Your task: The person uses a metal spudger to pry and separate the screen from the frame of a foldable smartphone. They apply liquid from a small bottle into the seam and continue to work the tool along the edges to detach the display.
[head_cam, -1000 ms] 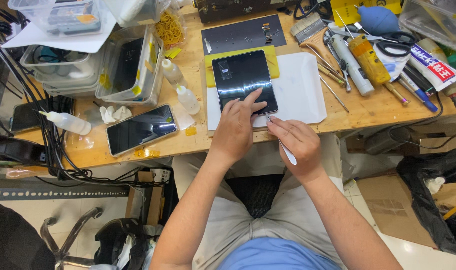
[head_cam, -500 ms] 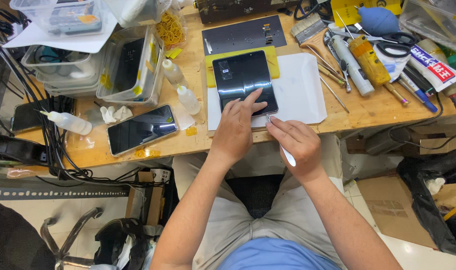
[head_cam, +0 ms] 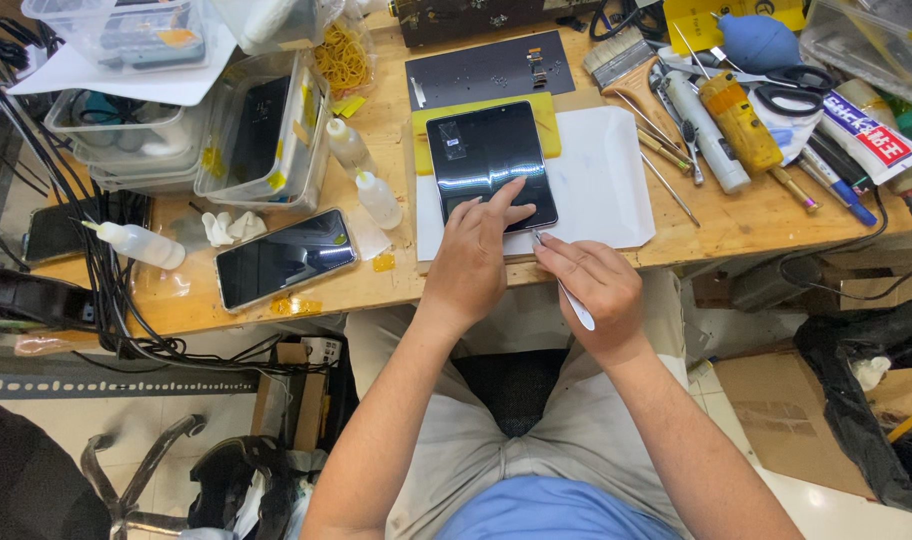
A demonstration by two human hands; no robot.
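Left hand [head_cam: 473, 262] presses spread fingers flat on the dark tablet [head_cam: 489, 163] lying on white paper [head_cam: 606, 190] mid-bench, right hand [head_cam: 588, 280] pinches a thin white tool [head_cam: 576, 305] at its near edge; tablet appears unopened, prying barely begun.

left hand [head_cam: 474, 255] fingers pressing on dark tablet [head_cam: 489, 160] atop white sheet [head_cam: 611, 185], right hand [head_cam: 594, 285] gripping thin white tool [head_cam: 576, 305] at tablet's lower right corner, phone [head_cam: 284, 258] lying left on wooden table [head_cam: 746, 220]
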